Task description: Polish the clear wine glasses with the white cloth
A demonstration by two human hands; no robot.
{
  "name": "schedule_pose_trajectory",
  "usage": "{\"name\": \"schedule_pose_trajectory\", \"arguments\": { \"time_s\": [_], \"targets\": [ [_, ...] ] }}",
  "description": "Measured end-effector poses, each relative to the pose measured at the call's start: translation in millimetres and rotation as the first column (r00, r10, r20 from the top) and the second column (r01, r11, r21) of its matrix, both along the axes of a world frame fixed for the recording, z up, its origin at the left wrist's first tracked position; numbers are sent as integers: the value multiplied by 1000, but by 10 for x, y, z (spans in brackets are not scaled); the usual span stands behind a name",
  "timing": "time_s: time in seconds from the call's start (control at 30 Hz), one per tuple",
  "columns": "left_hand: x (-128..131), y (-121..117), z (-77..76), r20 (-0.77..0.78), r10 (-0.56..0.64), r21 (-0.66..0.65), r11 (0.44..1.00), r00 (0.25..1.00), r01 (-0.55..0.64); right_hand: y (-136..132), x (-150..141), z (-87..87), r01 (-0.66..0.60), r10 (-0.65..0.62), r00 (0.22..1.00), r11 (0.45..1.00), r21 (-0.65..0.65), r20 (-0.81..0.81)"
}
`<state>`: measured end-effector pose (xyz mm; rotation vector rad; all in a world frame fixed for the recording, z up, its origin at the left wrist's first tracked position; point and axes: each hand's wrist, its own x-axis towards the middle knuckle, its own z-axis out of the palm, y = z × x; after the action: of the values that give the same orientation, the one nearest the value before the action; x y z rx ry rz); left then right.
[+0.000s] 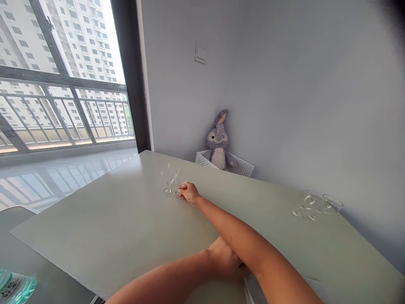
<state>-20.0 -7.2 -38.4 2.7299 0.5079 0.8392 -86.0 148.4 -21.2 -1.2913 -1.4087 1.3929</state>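
Observation:
My right hand (pixel 189 193) reaches out across the table, its fingers closed around the stem of a clear wine glass (pixel 179 196). Right beside it, a second stemmed glass (pixel 169 192) stands upright, and their transparent bowls overlap, so I cannot tell how many stand in this group. My left hand (pixel 224 256) is low in front of me, under my right forearm. That forearm covers its fingers, so their grip is hidden. Near it, a white object (pixel 249 291) shows only partly beneath my right arm.
More clear glasses (pixel 316 202) stand at the right of the pale table (pixel 110 219), close to the wall. Behind the far edge, a purple plush rabbit (pixel 218 147) sits in a white perforated basket (pixel 247 168). A bottle (pixel 15 287) shows at lower left.

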Motion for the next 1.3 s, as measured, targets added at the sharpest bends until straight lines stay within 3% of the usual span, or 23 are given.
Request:
{"name": "schedule_pose_trajectory", "arguments": {
  "time_s": [0.23, 0.37, 0.47, 0.57, 0.73, 0.8, 0.83, 0.9, 1.07, 1.2, 1.3],
  "targets": [
    [-30, -19, 32, -53, 22, -39, 999, 998, -24, -131, 109, 37, 36, -36, 999, 999, 4, -28],
    [-66, -15, -19, -185, 33, -103, 993, 982, -52, -266, 595, -2, 177, -175, 982, 984, 15, -64],
    [-82, -5, -12, -263, 75, -134, 984, 962, -113, -413, 1180, -75, 371, -367, 925, 928, 32, -98],
    [-82, -1, 43, -286, 77, -124, 985, 955, -117, -591, 1884, -150, 603, -595, 794, 796, 42, -121],
    [-71, -15, 109, -305, 80, -154, 979, 949, -132, -817, 3066, -138, 922, -910, 388, 380, 81, -144],
    [-67, -22, 102, -307, 87, -161, 977, 948, -142, -831, 3427, -98, 963, -952, 267, 256, 86, -152],
    [-66, -25, 94, -304, 90, -163, 976, 949, -144, -820, 3566, -82, 971, -959, 235, 225, 82, -157],
    [-68, -29, 76, -290, 97, -162, 975, 952, -148, -771, 3759, -64, 972, -958, 235, 229, 59, -167],
    [-82, -38, 69, -255, 103, -176, 973, 962, -151, -609, 3902, -109, 931, -913, 358, 365, -2, -198],
    [-84, -46, 79, -261, 106, -168, 974, 959, -153, -511, 3831, -171, 925, -906, 369, 379, -11, -208],
    [-78, -48, 75, -279, 110, -157, 975, 954, -159, -437, 3630, -198, 901, -879, 423, 434, -3, -221]
  ]
}}
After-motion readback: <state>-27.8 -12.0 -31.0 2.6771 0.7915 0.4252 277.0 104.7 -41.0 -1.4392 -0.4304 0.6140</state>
